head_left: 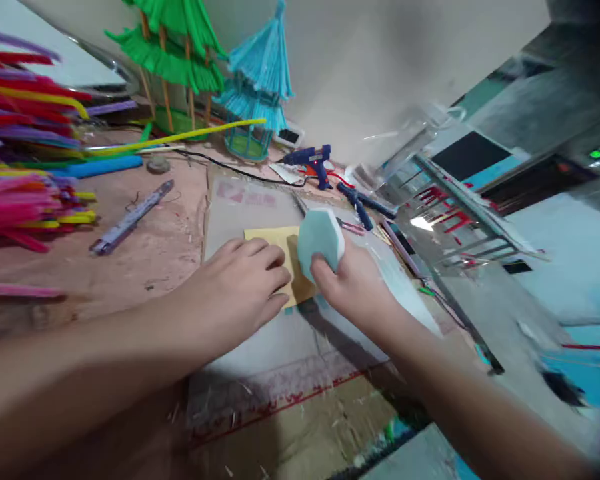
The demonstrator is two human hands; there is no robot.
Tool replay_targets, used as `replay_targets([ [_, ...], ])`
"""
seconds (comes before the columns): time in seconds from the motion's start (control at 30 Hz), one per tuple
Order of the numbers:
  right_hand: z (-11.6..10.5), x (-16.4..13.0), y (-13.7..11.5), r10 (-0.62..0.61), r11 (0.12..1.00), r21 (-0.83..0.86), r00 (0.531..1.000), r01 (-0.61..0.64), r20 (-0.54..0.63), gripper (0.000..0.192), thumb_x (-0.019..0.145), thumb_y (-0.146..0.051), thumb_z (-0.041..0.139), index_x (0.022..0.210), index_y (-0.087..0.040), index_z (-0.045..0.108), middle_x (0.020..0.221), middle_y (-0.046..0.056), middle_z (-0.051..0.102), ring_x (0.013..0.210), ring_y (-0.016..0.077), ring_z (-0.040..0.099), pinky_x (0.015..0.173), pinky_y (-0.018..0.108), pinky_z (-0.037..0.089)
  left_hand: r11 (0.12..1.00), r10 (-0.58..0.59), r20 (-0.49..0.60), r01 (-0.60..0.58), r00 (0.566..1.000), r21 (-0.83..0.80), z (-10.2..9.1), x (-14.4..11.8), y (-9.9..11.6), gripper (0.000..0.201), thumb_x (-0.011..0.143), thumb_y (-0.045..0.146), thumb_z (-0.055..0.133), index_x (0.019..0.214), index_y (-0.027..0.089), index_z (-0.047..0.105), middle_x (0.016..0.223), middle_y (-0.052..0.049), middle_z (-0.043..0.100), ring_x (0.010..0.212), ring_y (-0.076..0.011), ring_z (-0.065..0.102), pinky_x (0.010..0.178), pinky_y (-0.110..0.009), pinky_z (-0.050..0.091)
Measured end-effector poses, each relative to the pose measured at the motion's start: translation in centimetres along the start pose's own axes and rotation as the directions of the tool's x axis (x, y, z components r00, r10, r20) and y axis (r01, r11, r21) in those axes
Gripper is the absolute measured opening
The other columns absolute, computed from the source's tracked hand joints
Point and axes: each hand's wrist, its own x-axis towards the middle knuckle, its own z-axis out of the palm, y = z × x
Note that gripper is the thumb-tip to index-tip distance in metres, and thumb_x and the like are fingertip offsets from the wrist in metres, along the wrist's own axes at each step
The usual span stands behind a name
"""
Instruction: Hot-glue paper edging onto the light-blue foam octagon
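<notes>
My right hand (353, 277) is closed on a pale green octagonal piece (320, 240) with a white edge, tilted up, the thumb on its near face. My left hand (245, 277) rests on a yellow sheet (273, 233), fingers slightly bent and thumb apart. It covers the sheet's left part. The octagonal piece hangs over the sheet's right side and casts a shadow there. Under the sheet lies a pale board (250, 367) with red print along its near edge. Scissors (350, 227) lie just behind the octagonal piece, partly hidden by it.
Bundles of coloured pipe cleaners (25, 193) lie at the left, near a marker-like stick (133, 217). Behind stand a green tiered model (180, 67) and a blue one (260, 60). A glue gun (313, 160) with its cord and dark-handled pliers (360, 203) lie at the back.
</notes>
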Motion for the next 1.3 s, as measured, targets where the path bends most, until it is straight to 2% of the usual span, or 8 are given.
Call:
replay_targets([
  [0.27, -0.7, -0.9, -0.2, -0.075, 0.997, 0.036, 0.996, 0.073, 0.051, 0.034, 0.083, -0.03, 0.037, 0.1, -0.012, 0.06, 0.075, 0.012, 0.067, 0.061, 0.0242, 0.057, 0.06, 0.034, 0.041, 1.0, 0.019, -0.007, -0.019, 1.0, 0.011, 0.0, 0.2, 0.0, 0.022, 0.098, 0.033, 0.052, 0.101, 0.019, 0.069, 0.105, -0.007, 0.063, 0.107, -0.0271, 0.056, 0.096, -0.046, 0.046],
  [0.77, 0.3, -0.6, 0.1, -0.047, 0.998, 0.046, 0.998, 0.049, -0.049, 0.027, 0.083, -0.025, 0.043, 0.104, -0.013, 0.056, 0.082, 0.013, 0.069, 0.06, 0.0229, 0.058, 0.058, 0.034, 0.041, 0.999, 0.046, -0.039, -0.047, 0.998, -0.011, 0.4, -0.1, -0.2, 0.023, 0.099, 0.032, 0.052, 0.101, 0.018, 0.071, 0.106, -0.008, 0.064, 0.108, -0.0277, 0.057, 0.097, -0.047, 0.047],
  [0.87, 0.5, 0.2, 0.1, 0.013, 0.966, 0.26, 0.994, 0.015, -0.104, 0.019, 0.083, -0.026, 0.051, 0.097, -0.017, 0.058, 0.074, 0.007, 0.065, 0.059, 0.0204, 0.056, 0.057, 0.033, 0.042, 0.998, 0.017, -0.055, -0.02, 0.998, -0.052, 0.4, -0.1, -0.4, 0.024, 0.097, 0.032, 0.053, 0.104, 0.017, 0.071, 0.107, -0.009, 0.066, 0.109, -0.0284, 0.058, 0.097, -0.048, 0.046],
  [0.93, 0.1, -0.1, 0.2, 0.111, 0.793, 0.609, 0.989, -0.026, -0.101, 0.015, 0.086, -0.034, 0.057, 0.088, -0.02, 0.058, 0.067, 0.003, 0.062, 0.055, 0.0169, 0.055, 0.052, 0.029, 0.043, 0.99, -0.021, -0.058, 0.012, 0.998, -0.141, 0.1, -0.1, -0.7, 0.023, 0.096, 0.034, 0.055, 0.104, 0.019, 0.071, 0.108, -0.007, 0.068, 0.107, -0.0272, 0.06, 0.096, -0.046, 0.047],
  [1.0, -0.2, -1.0, 0.2, 0.19, 0.427, 0.9, 0.982, -0.084, 0.001, 0.023, 0.088, -0.043, 0.062, 0.082, -0.021, 0.057, 0.06, -0.001, 0.06, 0.047, 0.0129, 0.051, 0.046, 0.025, 0.041, 0.96, -0.095, -0.077, 0.071, 0.993, -0.27, -0.4, 0.0, -0.9, 0.025, 0.095, 0.039, 0.057, 0.106, 0.02, 0.07, 0.11, -0.006, 0.07, 0.105, -0.0258, 0.062, 0.094, -0.043, 0.048],
  [1.1, 0.0, -2.2, -0.2, 0.138, -0.031, 0.986, 0.977, -0.162, 0.164, 0.029, 0.083, -0.047, 0.071, 0.081, -0.02, 0.061, 0.056, -0.002, 0.062, 0.044, 0.0105, 0.053, 0.046, 0.023, 0.046, 0.864, -0.257, -0.159, 0.153, 0.953, -0.48, -1.4, 0.1, -0.5, 0.033, 0.091, 0.048, 0.061, 0.111, 0.023, 0.068, 0.113, -0.003, 0.071, 0.105, -0.0242, 0.063, 0.092, -0.039, 0.048],
  [1.2, 1.0, -2.8, -1.2, 0.015, -0.214, 0.949, 0.971, -0.232, 0.241, 0.029, 0.078, -0.044, 0.078, 0.083, -0.018, 0.067, 0.062, 0.0, 0.066, 0.053, 0.0111, 0.06, 0.056, 0.024, 0.054, 0.752, -0.343, -0.155, 0.172, 0.926, -0.637, -2.4, 0.2, 0.5, 0.027, 0.092, 0.047, 0.059, 0.099, 0.023, 0.07, 0.099, 0.0, 0.073, 0.09, -0.0192, 0.066, 0.08, -0.03, 0.05],
  [1.3, 1.6, -2.8, -1.6, -0.072, -0.263, 0.93, 0.966, -0.258, 0.247, 0.029, 0.08, -0.044, 0.077, 0.089, -0.017, 0.072, 0.07, 0.001, 0.068, 0.061, 0.0127, 0.064, 0.063, 0.026, 0.056, 0.71, -0.395, -0.131, 0.212, 0.909, -0.672, -3.4, 0.3, 1.5, 0.025, 0.093, 0.042, 0.056, 0.083, 0.021, 0.067, 0.078, 0.002, 0.07, 0.071, -0.0153, 0.063, 0.064, -0.025, 0.047],
])
